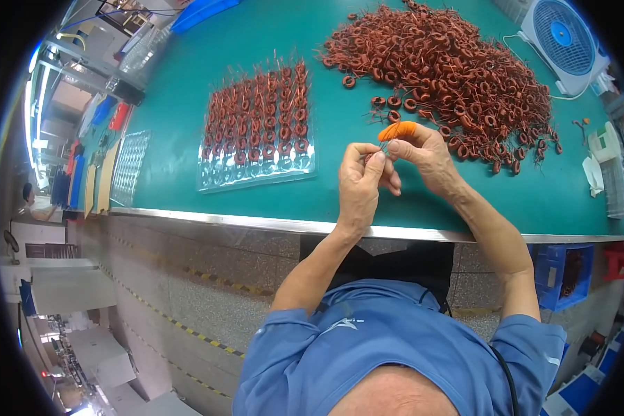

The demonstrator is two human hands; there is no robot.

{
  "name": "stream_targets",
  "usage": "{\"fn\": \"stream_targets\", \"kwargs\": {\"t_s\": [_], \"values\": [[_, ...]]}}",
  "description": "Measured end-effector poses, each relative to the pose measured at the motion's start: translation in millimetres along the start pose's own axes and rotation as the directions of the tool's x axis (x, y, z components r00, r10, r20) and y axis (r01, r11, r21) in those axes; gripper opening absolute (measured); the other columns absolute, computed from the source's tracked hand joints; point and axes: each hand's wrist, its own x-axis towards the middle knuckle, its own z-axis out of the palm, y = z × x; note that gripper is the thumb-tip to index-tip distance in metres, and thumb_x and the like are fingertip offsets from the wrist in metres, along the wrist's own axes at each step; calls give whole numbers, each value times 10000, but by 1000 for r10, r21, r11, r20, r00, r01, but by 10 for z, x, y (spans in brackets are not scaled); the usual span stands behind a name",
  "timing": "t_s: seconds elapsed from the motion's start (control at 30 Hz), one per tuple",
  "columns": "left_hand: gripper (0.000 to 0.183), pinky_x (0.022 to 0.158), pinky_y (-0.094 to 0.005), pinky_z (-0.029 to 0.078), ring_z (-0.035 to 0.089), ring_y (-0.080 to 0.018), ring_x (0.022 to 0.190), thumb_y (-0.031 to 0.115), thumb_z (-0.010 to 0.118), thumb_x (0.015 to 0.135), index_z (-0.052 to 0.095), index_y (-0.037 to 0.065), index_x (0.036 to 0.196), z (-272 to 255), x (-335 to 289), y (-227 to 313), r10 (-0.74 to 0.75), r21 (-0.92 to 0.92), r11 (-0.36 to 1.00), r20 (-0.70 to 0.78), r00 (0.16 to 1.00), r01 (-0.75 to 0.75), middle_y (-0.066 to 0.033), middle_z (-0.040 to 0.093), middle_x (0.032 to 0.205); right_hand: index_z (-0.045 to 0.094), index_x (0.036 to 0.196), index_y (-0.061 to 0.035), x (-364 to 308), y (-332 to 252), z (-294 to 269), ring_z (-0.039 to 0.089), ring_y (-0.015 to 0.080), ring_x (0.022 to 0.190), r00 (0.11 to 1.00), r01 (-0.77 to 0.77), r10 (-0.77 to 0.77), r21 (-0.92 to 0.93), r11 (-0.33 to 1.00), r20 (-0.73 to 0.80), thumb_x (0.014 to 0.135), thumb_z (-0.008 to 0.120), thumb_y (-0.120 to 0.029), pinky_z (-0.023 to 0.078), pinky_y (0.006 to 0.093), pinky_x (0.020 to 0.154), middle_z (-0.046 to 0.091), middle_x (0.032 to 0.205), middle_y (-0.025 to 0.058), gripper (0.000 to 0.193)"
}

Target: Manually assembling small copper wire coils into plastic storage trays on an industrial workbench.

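Hands were held close together above the front edge of the green desk (187,173). A small round coil of red-brown copper wire (369,158) was pinched between them, just over the desk. The left hand (360,187) was closed around the coil from below, with its grip pressed tight on it. The right hand (423,156) was brought in from the other side. Its grip was pinched on the thin wire ends that stuck out of the coil. Orange rubber finger covers (397,130) were worn on the right hand's fingertips, most likely so the thin, sharp wire could be held without slipping or hurting.

Just to the left of the hands, a clear plastic tray with small round pockets (256,170) was laid flat on the desk. Most of its pockets were filled with coils set in neat rows (256,111), and the front row looked empty. The tray seemed to be kept near so it could be reached with ease. Behind the hands, a big loose heap of the same coils (451,76) was spread out, with stiff wire ends poking out in all ways. The coils looked shiny and hard, like little rings.

A white and blue square fan (565,41) was stood at the far right corner. More clear trays (128,166) were laid at the far left.
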Motion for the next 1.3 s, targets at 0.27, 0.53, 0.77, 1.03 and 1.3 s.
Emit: {"fn": "stream_targets", "kwargs": {"t_s": [0.27, 0.53, 0.77, 1.03, 1.3], "values": [[120, 472, -295, 513, 607, -193, 601, 167, 498, 999, 466, 53, 1021, -210, -185, 150, -99, -191, 974, 103, 990, 118, -87, 556, 759, 664, 1046, -13, 35, -37, 72, 568, 88, 737, 969, -237, 207, 268, 934, 137, 992, 530, -366, 468, 226, 689, 611, 833, 9, 381], [135, 432, -253, 467, 580, -157, 546, 182, 513, 994, 463, 57, 992, -393, -409, 441, -242, -108, 957, 213, 947, 269, -67, 537, 726, 680, 846, -32, 82, -206, 199, 574, 111, 733, 919, -296, 263, 74, 952, 293, 914, 625, -307, 462, 270, 718, 631, 763, 25, 288], [83, 546, -246, 507, 595, -140, 640, 128, 479, 1011, 487, 49, 1035, -689, -586, 475, 82, -61, 995, -17, 996, -83, -88, 610, 812, 658, 1073, -23, 153, -452, 791, 594, 121, 729, 976, 214, -177, -651, 728, 123, 923, 641, -324, 483, 286, 665, 653, 826, 84, 338], [80, 713, -280, 474, 600, -154, 799, 69, 655, 882, 660, 10, 935, -1863, -366, 1104, 613, 795, 577, -269, 743, -187, -77, 646, 890, 584, 1114, -24, 531, -125, 670, 605, 297, 922, 889, 367, -308, -930, 36, 339, 877, 646, -204, 517, 395, 739, 574, 997, 132, 304], [134, 728, -312, 471, 621, -197, 815, 134, 695, 831, 702, 31, 917, -2556, 164, 1293, 675, 971, 222, -88, 732, -89, -99, 643, 869, 571, 1109, -2, 632, 141, -49, 553, 306, 975, 880, 345, -285, -924, -168, 380, 859, 649, -135, 517, 388, 803, 518, 1104, 142, 294]]}}
